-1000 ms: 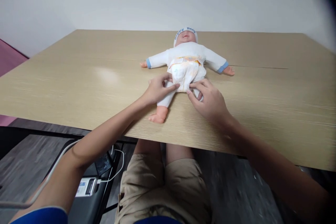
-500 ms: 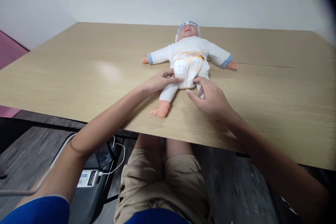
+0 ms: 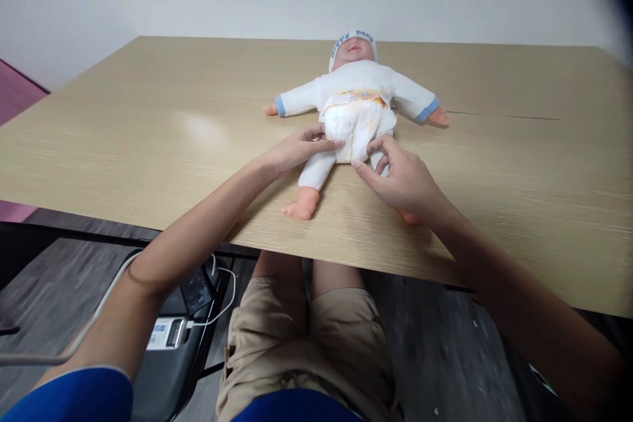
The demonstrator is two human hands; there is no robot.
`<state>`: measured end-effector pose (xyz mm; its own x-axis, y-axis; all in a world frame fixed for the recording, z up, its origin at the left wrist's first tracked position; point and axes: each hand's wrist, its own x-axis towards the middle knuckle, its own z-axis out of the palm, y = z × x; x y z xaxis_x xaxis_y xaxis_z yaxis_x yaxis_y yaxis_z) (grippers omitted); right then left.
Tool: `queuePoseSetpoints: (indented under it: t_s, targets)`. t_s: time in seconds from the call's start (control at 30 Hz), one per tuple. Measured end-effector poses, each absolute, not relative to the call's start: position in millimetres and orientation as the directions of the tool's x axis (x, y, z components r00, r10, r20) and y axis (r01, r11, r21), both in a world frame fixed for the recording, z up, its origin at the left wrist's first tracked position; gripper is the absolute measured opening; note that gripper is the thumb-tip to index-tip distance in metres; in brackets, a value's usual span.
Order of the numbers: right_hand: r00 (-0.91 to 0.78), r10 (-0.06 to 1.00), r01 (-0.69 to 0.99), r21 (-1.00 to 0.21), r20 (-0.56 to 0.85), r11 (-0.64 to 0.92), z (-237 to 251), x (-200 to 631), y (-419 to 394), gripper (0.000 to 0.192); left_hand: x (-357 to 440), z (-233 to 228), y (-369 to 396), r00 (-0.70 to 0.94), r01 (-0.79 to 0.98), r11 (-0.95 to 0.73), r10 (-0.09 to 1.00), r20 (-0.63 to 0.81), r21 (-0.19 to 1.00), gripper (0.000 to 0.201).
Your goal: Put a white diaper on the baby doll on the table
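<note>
A baby doll (image 3: pixel 363 74) in white clothes with blue cuffs lies on its back, its head toward the wall. A white diaper (image 3: pixel 346 122) with an orange printed waistband wraps its hips. My left hand (image 3: pixel 297 148) holds the diaper's edge beside one leg, thumb on top and fingers curled at the side. At the other leg opening, my right hand (image 3: pixel 403 175) is closed, thumb and index finger pinching the diaper's lower edge. The right hand and wrist hide most of that leg; only part of the foot shows below.
The doll lies on a light wooden table (image 3: pixel 148 138) with a seam across it. Under the front edge at left, a black chair (image 3: pixel 158 382) carries a white device (image 3: pixel 167 333) with a cable and a dark phone-like slab (image 3: pixel 196 291). A pale wall stands behind.
My right thumb and index finger have drawn slightly closer at the diaper's edge, and part of the doll's foot shows below that hand. The view has shifted slightly; my left hand keeps its place.
</note>
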<state>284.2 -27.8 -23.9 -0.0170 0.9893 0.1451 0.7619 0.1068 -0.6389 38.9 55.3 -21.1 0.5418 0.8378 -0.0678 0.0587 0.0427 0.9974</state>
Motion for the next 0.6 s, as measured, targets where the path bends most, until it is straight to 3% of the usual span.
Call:
queuePoseSetpoints:
  t_s: [0.17,0.33,0.47,0.6]
  targets:
    - [-0.039,0.985,0.756,-0.640,0.167,0.138,-28,288,-24,0.041,38,-21,55,0.541,0.055,0.003,0.841,-0.033,0.998,0.045]
    - [0.013,0.968,0.678,-0.714,0.250,0.176,-34,288,-21,0.047,36,-23,58,0.547,0.028,0.019,0.836,-0.031,0.999,0.050]
    - [0.085,0.963,0.637,-0.757,0.258,0.147,-32,295,-19,0.053,36,-24,61,0.538,0.040,-0.012,0.843,-0.011,0.999,0.051]
    - [0.129,0.959,0.655,-0.748,0.252,0.108,-26,304,-19,0.047,37,-25,61,0.541,0.049,-0.026,0.841,-0.005,0.998,0.050]
